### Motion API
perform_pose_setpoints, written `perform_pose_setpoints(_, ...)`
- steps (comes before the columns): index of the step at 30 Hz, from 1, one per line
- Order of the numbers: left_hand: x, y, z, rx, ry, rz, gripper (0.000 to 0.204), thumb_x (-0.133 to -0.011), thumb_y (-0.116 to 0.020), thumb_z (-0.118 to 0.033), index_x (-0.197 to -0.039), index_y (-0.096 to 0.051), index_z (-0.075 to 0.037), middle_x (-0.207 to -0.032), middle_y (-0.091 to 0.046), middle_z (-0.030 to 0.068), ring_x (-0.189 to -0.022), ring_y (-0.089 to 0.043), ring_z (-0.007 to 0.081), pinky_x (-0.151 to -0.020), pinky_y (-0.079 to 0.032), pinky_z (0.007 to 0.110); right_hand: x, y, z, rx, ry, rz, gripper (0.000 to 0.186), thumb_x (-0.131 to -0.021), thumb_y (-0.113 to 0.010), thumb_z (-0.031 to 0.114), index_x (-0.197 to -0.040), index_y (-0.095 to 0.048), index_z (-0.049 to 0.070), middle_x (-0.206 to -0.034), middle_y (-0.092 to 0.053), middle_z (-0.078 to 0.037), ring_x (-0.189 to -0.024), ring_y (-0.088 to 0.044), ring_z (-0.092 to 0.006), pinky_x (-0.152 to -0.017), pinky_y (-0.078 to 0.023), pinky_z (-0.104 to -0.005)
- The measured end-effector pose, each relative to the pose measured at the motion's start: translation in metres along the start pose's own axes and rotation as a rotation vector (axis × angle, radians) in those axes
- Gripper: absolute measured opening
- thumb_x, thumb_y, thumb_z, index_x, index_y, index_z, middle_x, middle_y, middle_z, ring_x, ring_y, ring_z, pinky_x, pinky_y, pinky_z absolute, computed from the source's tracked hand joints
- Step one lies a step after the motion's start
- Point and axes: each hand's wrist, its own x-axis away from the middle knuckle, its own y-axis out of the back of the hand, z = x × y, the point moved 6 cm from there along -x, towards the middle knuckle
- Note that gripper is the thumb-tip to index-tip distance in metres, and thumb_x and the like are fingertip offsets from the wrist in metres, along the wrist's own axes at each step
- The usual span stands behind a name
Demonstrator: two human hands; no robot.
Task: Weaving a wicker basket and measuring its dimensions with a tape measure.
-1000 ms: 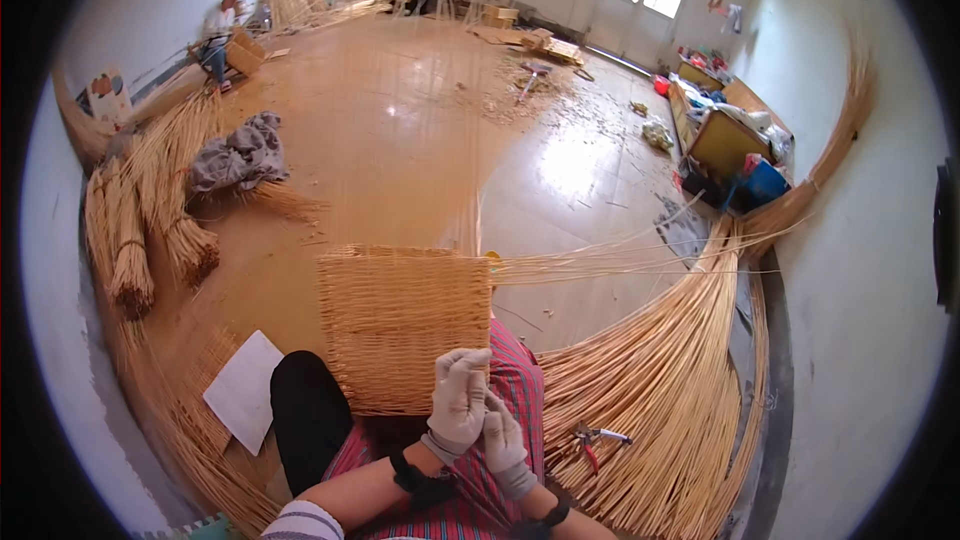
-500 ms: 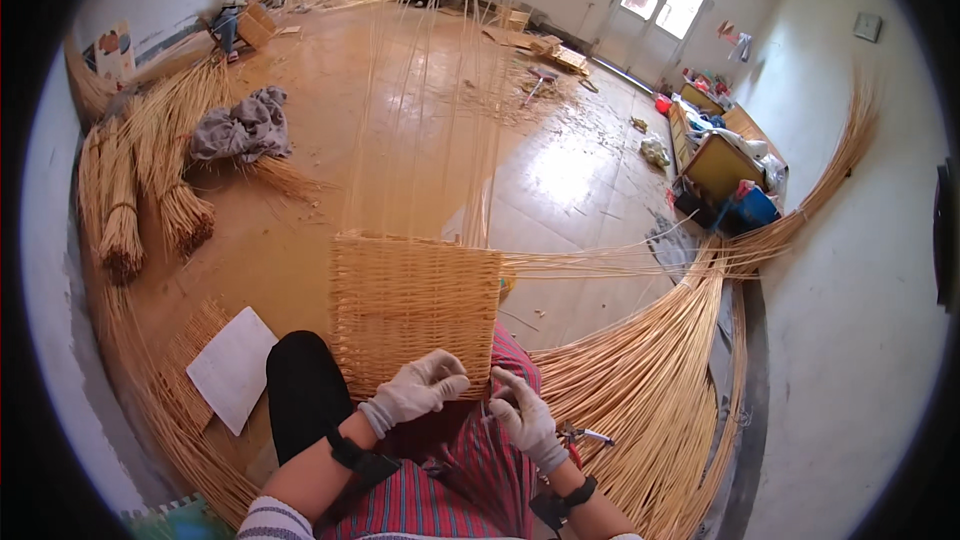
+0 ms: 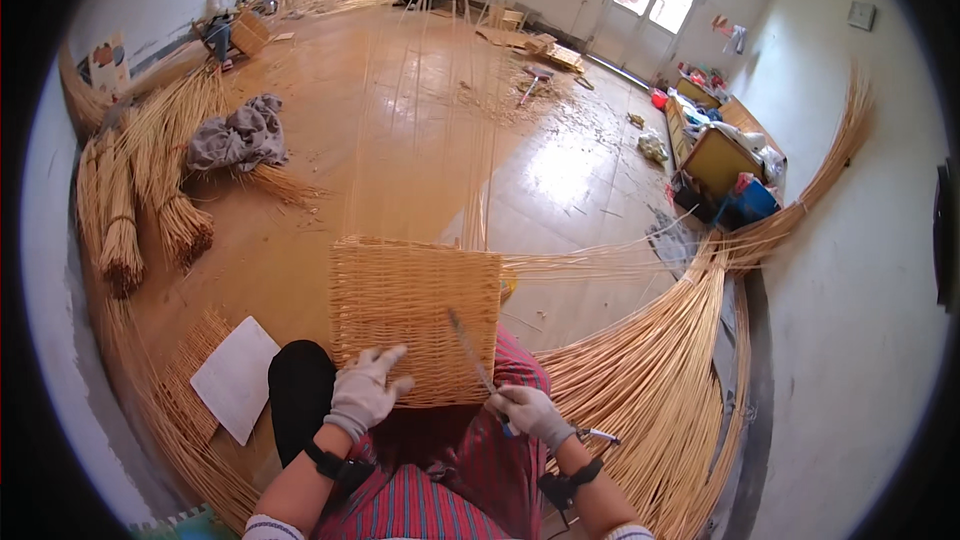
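Note:
A woven wicker panel (image 3: 415,285) rests on my lap, with long loose canes rising from its far edge and others running off to the right. My left hand (image 3: 366,392), in a pale glove, lies on the panel's lower left edge, fingers spread. In the gloved right hand (image 3: 534,414), at the lower right corner, is a knife (image 3: 470,352). Its narrow grey blade slants up and left over the panel; the handle is mostly hidden in the fist. A striped red apron (image 3: 425,500) covers my lap.
Loose canes (image 3: 640,380) fan out on my right. Cane bundles (image 3: 120,230) and a grey cloth (image 3: 240,132) lie left. A white sheet (image 3: 235,378) leans beside my knee. Two people work at the far wall, one holding a woven panel (image 3: 250,32). Boxes (image 3: 722,168) stand right.
My left hand has moved left along the panel's near edge and spread its fingers. The right hand has closed around the knife, whose blade now shows across the panel.

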Motion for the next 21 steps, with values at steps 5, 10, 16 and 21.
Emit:
perform_pose_setpoints(5,0.022,-0.044,0.010,-0.425,0.006,0.314,0.066,-0.081,-0.079,-0.050,-0.144,-0.061,-0.038,-0.173,-0.012,0.0208,-0.156,-0.010,0.0537,-0.125,-0.013,0.061,-0.076,-0.013,0.003,-0.240,-0.092,-0.067,0.045,-0.105,-0.055,0.042,-0.106,-0.074,0.001,-0.089,-0.074,-0.015,-0.088,-0.072,-0.0238,-0.083,-0.054,-0.0348)
perform_pose_setpoints(10,0.010,-0.039,0.021,-0.403,0.007,0.291,0.063,-0.082,-0.080,-0.042,-0.142,-0.062,-0.039,-0.173,-0.015,0.0188,-0.156,-0.016,0.0493,-0.126,-0.015,0.058,-0.121,-0.029,0.004,-0.025,-0.135,-0.252,0.046,-0.103,-0.058,0.043,-0.104,-0.075,0.001,-0.089,-0.075,-0.015,-0.086,-0.073,-0.0243,-0.082,-0.056,-0.0359)
perform_pose_setpoints(16,-0.030,-0.023,0.020,-0.377,-0.050,0.211,0.064,-0.086,-0.078,-0.034,-0.147,-0.058,-0.038,-0.171,-0.022,0.0172,-0.156,-0.021,0.0442,-0.128,-0.013,0.057,-0.069,-0.114,-0.052,-0.510,-0.368,-0.052,0.038,-0.108,-0.055,0.033,-0.105,-0.074,0.000,-0.088,-0.076,-0.006,-0.077,-0.070,-0.0152,-0.075,-0.057,-0.0330)
perform_pose_setpoints(21,-0.057,-0.023,0.026,-0.415,-0.045,0.250,0.069,-0.085,-0.077,-0.037,-0.150,-0.054,-0.043,-0.173,-0.020,0.0159,-0.158,-0.019,0.0426,-0.129,-0.012,0.053,-0.058,-0.127,-0.073,-0.402,-0.410,-0.071,0.039,-0.108,-0.054,0.035,-0.102,-0.074,0.002,-0.085,-0.074,-0.006,-0.072,-0.067,-0.0149,-0.067,-0.053,-0.0325)
